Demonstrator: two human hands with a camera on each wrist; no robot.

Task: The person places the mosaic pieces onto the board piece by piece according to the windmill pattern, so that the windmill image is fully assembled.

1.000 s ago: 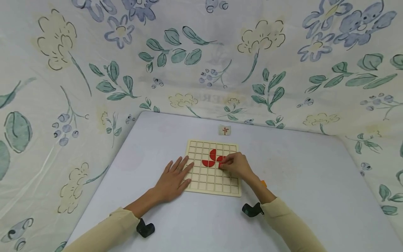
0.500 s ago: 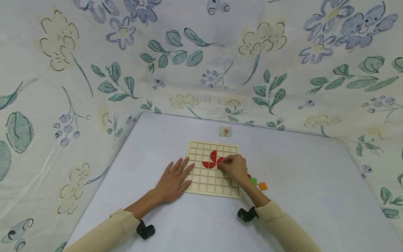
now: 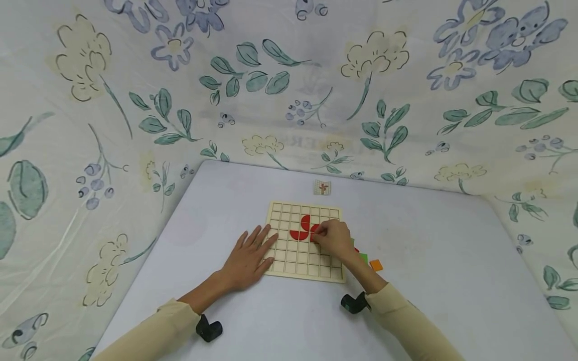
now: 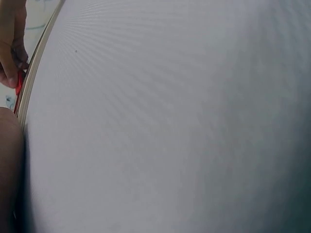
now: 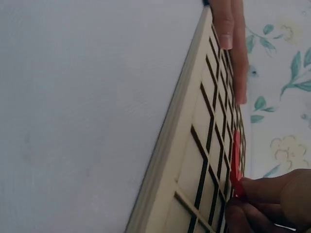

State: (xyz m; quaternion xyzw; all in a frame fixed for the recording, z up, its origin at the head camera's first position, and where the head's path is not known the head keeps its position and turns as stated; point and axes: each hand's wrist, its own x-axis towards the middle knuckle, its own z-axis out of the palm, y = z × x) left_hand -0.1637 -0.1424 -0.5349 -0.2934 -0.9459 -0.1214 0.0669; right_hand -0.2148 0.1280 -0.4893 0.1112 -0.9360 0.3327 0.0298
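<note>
So the wooden grid board (image 3: 289,256) is lying flat on the white desk (image 3: 433,260), right in front of the person. The left hand (image 3: 246,259) is laid out flat with fingers straight and spread, fingertips over the board's left edge. It isn't gripping anything; my read is that it's there so such a light board doesn't skate around while the other hand fiddles with it.

The right hand (image 3: 336,239) is the busy one: thumb and fingers are pinched together on a small red piece (image 5: 238,188), over the board a bit right of its middle. A fingertip pinch makes sense to me, since the cells are little and a whole-hand grip would cover them up. Fair warning, the fingers block a lot there, so I can't tell if that piece is seated in its cell or just touching it.

Two red groups sit near it: an upper red shape (image 3: 305,222) and a left red shape (image 3: 298,235), both on the grid.

Off the board's right edge are a green square (image 3: 364,257) and an orange square (image 3: 376,264), probably parked there for easy right-hand reach. Beyond the far edge lies a pattern card (image 3: 322,187) with a red pinwheel print, likely put there so neither arm hides it.
</note>
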